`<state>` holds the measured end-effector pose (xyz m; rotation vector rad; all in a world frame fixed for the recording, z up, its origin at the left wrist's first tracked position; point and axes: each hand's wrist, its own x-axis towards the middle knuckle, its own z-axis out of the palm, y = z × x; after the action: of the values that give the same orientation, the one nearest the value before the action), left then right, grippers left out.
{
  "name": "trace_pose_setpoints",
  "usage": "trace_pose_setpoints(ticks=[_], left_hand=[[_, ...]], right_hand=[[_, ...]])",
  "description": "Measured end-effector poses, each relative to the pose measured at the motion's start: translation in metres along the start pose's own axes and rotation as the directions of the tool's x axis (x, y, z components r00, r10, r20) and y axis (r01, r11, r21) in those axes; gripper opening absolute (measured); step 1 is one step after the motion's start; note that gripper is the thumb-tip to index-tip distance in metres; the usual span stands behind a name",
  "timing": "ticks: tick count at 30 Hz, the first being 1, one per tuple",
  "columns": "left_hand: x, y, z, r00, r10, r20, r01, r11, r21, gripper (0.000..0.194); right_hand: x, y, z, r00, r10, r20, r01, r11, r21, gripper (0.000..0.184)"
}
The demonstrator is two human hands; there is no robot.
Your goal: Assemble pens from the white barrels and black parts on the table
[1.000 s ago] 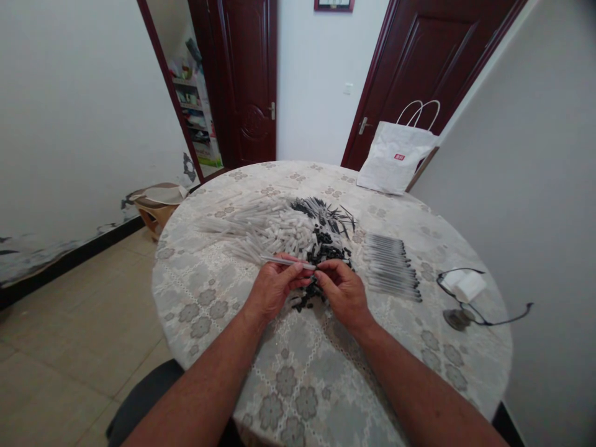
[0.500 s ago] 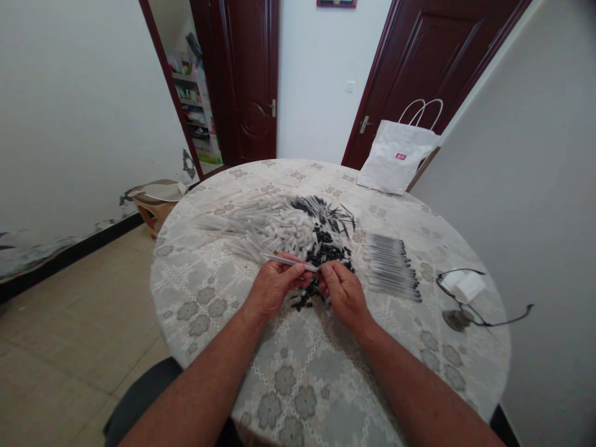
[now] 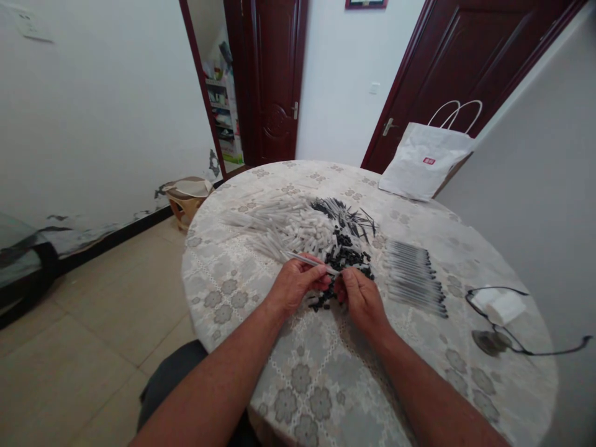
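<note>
My left hand (image 3: 296,284) is closed around a clear pen barrel (image 3: 310,261) that points up and left over the round table (image 3: 326,372). My right hand (image 3: 361,297) pinches at the barrel's right end, fingers closed on a small part I cannot make out. Both hands hover over a heap of small black caps (image 3: 347,261). Behind them lies a pile of clear barrels (image 3: 284,226) and a bundle of thin black refills (image 3: 344,214). A row of assembled pens (image 3: 414,270) lies to the right of my right hand.
A white paper bag (image 3: 426,161) stands at the table's far edge. Glasses (image 3: 512,329) and a folded white cloth (image 3: 500,304) lie at the right. A low stool (image 3: 186,195) sits on the floor by the left wall. Dark doors stand behind.
The view has swung left, so the table sits further right in the frame. My hands keep the same hold on the barrel above the black caps.
</note>
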<state>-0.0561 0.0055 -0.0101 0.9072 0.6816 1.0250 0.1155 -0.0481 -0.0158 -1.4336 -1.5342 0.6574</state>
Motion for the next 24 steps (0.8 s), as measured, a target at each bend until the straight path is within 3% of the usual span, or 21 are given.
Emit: trace_pose_setpoints(ticks=[7,13,17,24], left_hand=[[0.0045,-0.0019,-0.0013,1.0,0.013,-0.026,-0.013,1.0,-0.005,0.038],[0.0043,-0.0012,0.0001,1.0,0.012,-0.001,-0.012,1.0,0.025,0.038],[0.0036,-0.0008,0.0002,1.0,0.003,-0.025,-0.003,1.0,0.009,0.04],[0.0072,0.0008,0.0056,1.0,0.009,-0.024,-0.01,1.0,-0.017,0.038]], right_hand=[[0.0019,0.0063,0.0032,0.997,-0.023,-0.077,0.021,1.0,-0.023,0.025],[0.0028,0.0054,0.0042,1.0,0.01,-0.011,-0.009,1.0,0.023,0.041],[0.0013,0.006,0.0039,0.998,0.013,-0.053,-0.008,0.996,0.085,0.027],[0.0042,0.0032,0.0047,0.997,-0.009,-0.076,0.011,0.999,0.031,0.025]])
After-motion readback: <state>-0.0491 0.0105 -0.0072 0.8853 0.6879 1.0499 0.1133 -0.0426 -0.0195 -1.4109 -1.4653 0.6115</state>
